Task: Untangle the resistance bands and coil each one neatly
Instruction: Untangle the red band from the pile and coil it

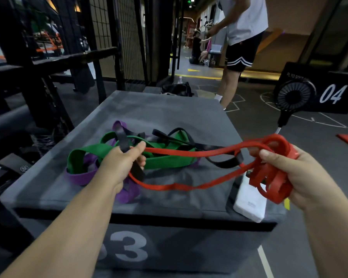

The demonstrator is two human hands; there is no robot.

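A thin red band [189, 152] stretches between my two hands above the grey box. My right hand [297, 177] grips the part of it wound into several loops at the right. My left hand [122, 167] pinches the other end of the red band together with a strand of the black band [225, 164]. Behind my left hand, a wide green band [165, 161], a purple band [78, 175] and the black band lie tangled in a heap on the box top.
The bands lie on a grey padded plyo box [169, 111] marked 03. A white phone-like slab [249, 205] rests at its near right corner. A small black fan [294, 96] stands right of the box, in front of a black box marked 04. A person stands behind.
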